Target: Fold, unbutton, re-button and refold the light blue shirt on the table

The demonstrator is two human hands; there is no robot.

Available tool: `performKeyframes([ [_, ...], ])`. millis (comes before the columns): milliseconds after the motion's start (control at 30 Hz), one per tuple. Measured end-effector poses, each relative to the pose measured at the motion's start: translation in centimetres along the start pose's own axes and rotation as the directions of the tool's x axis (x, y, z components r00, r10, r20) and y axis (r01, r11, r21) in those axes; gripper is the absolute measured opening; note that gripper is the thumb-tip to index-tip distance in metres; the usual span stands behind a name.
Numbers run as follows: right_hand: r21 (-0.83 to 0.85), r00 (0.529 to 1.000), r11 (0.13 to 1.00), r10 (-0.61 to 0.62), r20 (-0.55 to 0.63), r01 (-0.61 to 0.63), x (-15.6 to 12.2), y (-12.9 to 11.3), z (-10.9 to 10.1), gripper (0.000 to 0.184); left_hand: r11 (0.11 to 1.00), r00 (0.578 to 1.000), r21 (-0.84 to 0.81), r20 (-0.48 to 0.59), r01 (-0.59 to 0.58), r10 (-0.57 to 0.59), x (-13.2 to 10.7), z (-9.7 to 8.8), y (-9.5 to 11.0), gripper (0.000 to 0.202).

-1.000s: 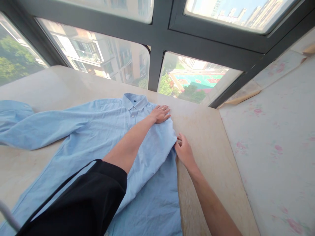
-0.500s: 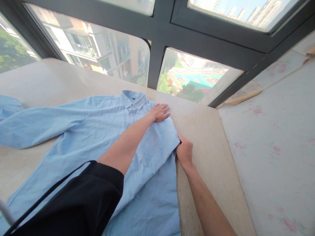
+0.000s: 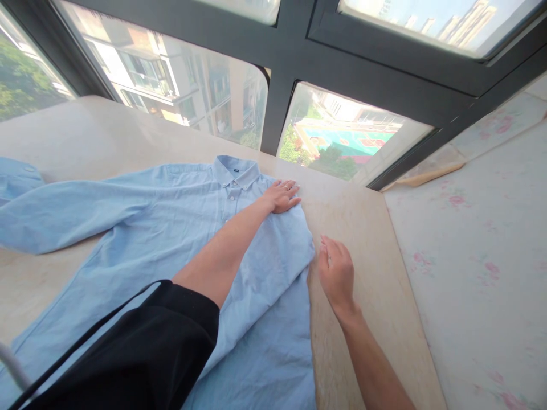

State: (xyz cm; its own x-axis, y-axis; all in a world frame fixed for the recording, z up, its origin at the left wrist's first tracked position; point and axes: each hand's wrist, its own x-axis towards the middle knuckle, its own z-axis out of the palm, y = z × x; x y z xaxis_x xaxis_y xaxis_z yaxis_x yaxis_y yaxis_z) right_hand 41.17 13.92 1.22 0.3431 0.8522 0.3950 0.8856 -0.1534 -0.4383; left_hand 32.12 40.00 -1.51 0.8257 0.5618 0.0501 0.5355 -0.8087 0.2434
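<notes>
A light blue button-up shirt (image 3: 171, 239) lies face up on a beige stone sill (image 3: 363, 245), collar toward the window. Its right side is folded in over the body; the other sleeve (image 3: 64, 213) stretches out to the left. My left hand (image 3: 282, 196) lies flat on the folded shoulder, fingers stretched out, a ring on one finger. My right hand (image 3: 336, 272) hovers just right of the shirt's folded edge, fingers loosely apart, holding nothing.
A dark-framed window (image 3: 277, 74) runs along the far edge of the sill. To the right rises a wall with pale floral paper (image 3: 478, 250), peeling at its top edge. My black sleeve (image 3: 141, 353) fills the lower left.
My right hand has let go of the shirt's folded edge and drawn slightly right and back, its fingers opening. The left hand stays flat on the shoulder.
</notes>
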Motion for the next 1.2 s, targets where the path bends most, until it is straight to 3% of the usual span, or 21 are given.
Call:
performKeyframes([
  [67, 0.018, 0.997, 0.997, -0.081, 0.018, 0.08, 0.3, -1.6, -0.1, 0.044, 1.0, 1.0, -0.003, -0.003, 0.008, -0.008, 0.0, 0.1, 0.0, 0.065],
  [200, -0.04, 0.927, 0.958, -0.265, 0.264, 0.285, 0.6, -4.5, 1.7, 0.051, 1.0, 0.999, 0.014, -0.041, 0.021, -0.021, -0.1, 0.2, 0.0, 0.063],
  [367, -0.12, 0.876, 0.951, -0.208, 0.436, 0.285, -0.9, -4.0, 4.3, 0.067, 0.999, 0.99, 0.054, -0.143, -0.001, 0.009, -0.6, 0.1, 0.3, 0.056],
  [600, -0.102, 0.859, 0.945, -0.233, 0.457, 0.31, -3.6, -1.5, 3.2, 0.073, 0.996, 0.979, 0.082, -0.202, 0.031, -0.014, -0.9, -0.2, 0.6, 0.054],
  [700, -0.112, 0.868, 0.946, -0.228, 0.441, 0.306, -4.0, -1.4, 3.1, 0.073, 0.995, 0.969, 0.101, -0.242, -0.021, 0.045, -1.2, -0.5, 0.9, 0.052],
  [833, -0.107, 0.873, 0.945, -0.238, 0.425, 0.31, -3.9, -1.5, 3.4, 0.071, 0.976, 0.963, 0.154, -0.199, -0.15, 0.18, -1.9, -1.0, 1.2, 0.055],
  [933, -0.1, 0.877, 0.944, -0.249, 0.411, 0.315, -3.8, -1.4, 3.5, 0.07, 0.976, 0.974, 0.158, -0.147, -0.151, 0.174, -2.9, -1.7, 1.0, 0.05],
  [1033, -0.113, 0.878, 0.939, -0.256, 0.404, 0.325, -3.8, -1.3, 3.6, 0.069, 0.993, 0.988, 0.108, -0.139, -0.053, 0.068, -4.6, -2.6, 0.3, 0.047],
  [1100, -0.125, 0.877, 0.934, -0.26, 0.404, 0.334, -3.8, -1.3, 3.6, 0.068, 0.993, 0.976, 0.014, -0.188, 0.114, -0.109, -5.9, -3.3, 0.0, 0.048],
  [1200, -0.13, 0.877, 0.93, -0.27, 0.397, 0.345, -3.8, -1.1, 3.8, 0.067, 0.896, 0.859, -0.182, -0.257, 0.406, -0.442, -8.5, -4.2, 0.6, 0.046],
])
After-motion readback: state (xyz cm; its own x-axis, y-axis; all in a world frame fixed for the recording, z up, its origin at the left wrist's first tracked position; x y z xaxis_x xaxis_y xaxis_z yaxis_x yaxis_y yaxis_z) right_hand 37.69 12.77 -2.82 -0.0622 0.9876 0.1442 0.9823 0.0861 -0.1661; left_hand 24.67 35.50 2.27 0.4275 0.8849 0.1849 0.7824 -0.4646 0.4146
